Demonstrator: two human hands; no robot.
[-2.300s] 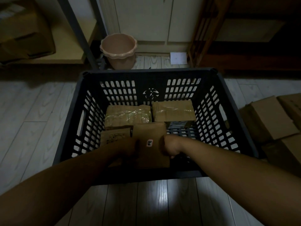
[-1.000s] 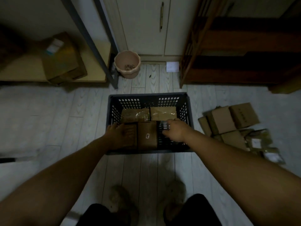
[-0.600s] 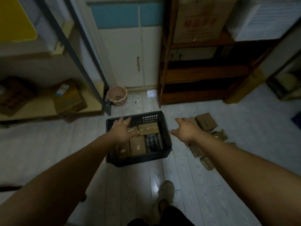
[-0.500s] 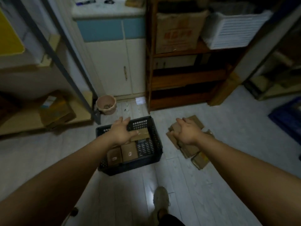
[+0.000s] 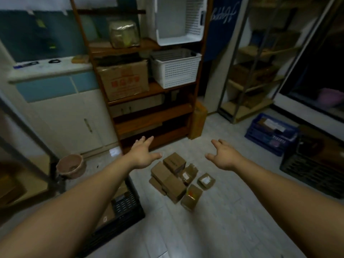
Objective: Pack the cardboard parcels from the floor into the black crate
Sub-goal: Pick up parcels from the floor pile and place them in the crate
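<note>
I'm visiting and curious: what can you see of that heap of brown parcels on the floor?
The heap of parcels is a loose cluster of small brown cardboard boxes and flatter packets, overlapping and tilted. A few carry pale labels. It lies on the pale plank floor, right of the black crate and apart from it. Neither the left hand nor the right hand touches it.

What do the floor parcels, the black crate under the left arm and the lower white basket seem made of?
Parcels: matte brown cardboard, sharp folded edges; a few look film-wrapped. Black crate: probably moulded plastic, given its slotted lattice walls. White basket: likely plastic, matte, with a fine perforated grid.
</note>
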